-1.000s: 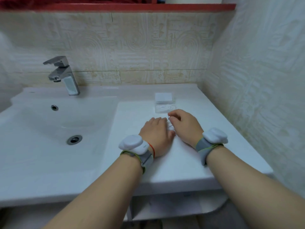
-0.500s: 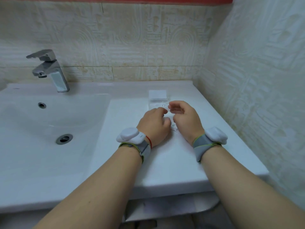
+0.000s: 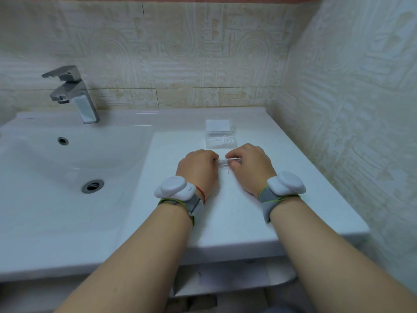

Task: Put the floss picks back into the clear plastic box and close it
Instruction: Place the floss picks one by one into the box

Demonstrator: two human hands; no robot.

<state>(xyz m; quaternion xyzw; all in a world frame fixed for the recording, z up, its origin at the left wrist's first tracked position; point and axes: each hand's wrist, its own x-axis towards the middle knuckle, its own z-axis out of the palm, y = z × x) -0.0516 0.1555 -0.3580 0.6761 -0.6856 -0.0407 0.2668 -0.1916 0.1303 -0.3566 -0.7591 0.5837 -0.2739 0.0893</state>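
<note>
A small clear plastic box (image 3: 221,143) stands open on the white counter, its lid (image 3: 219,126) laid back toward the wall, with a few white floss picks inside. Just in front of it, my left hand (image 3: 197,170) and my right hand (image 3: 249,168) hover close together above the counter. Between their fingertips they pinch a small bunch of white floss picks (image 3: 226,161), one end in each hand. A couple of loose picks (image 3: 224,171) lie on the counter under the hands.
The white counter (image 3: 225,213) joins a sink basin (image 3: 67,168) on the left, with a drain and a chrome faucet (image 3: 74,93) behind it. Tiled walls close in at the back and on the right. The counter's front edge is near my forearms.
My hands have drawn slightly apart and lifted a bunch of floss picks between them, where before they lay together over the picks on the counter. The view has shifted slightly.
</note>
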